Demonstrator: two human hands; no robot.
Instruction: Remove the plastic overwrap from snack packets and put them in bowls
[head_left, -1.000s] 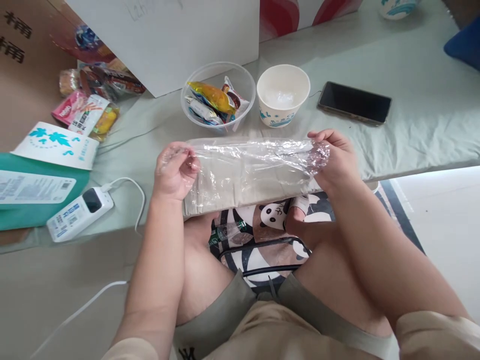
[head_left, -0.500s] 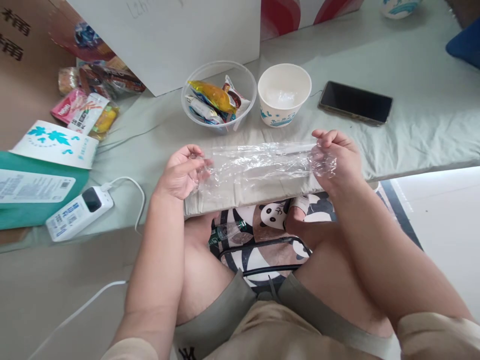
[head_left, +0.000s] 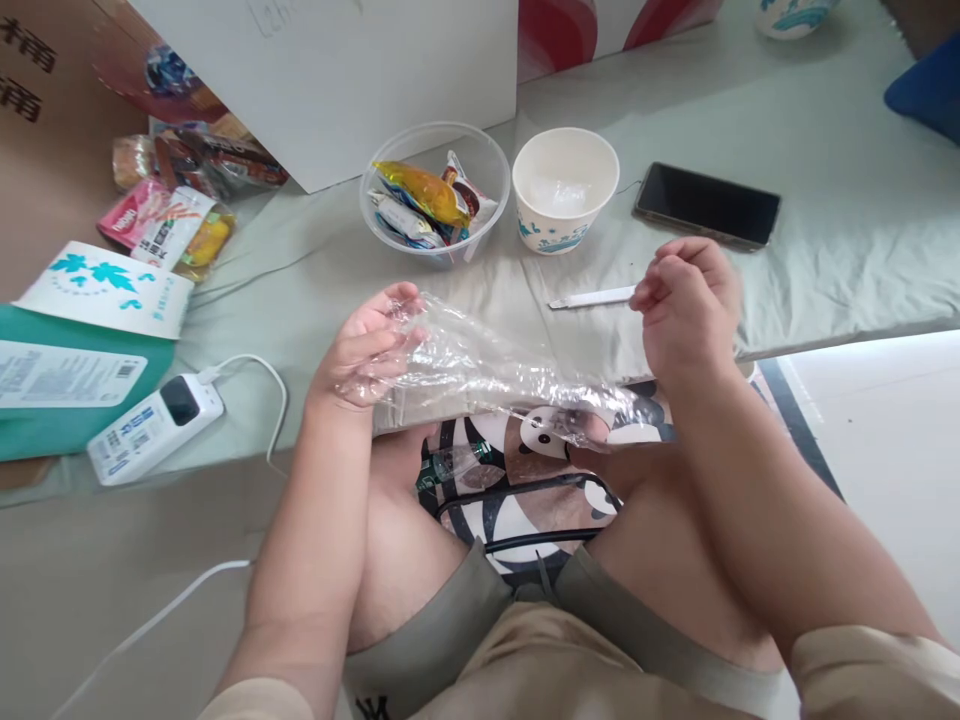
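While left hand (head_left: 371, 350) grip clamps plastic film (head_left: 487, 385) | right hand (head_left: 686, 305) pinches strip (head_left: 592, 297) | table edge (head_left: 825, 335) near

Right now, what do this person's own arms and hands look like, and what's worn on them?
Both are bare: the left hand and right hand have no gloves, rings or watch that I can see. The forearms are uncovered, with pale beige short sleeves showing only at the bottom edge of the picture.

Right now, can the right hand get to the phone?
Probably yes: the right hand hovers just in front of the phone, with only bare cloth between them, though it seems to pinch a thin white strip.
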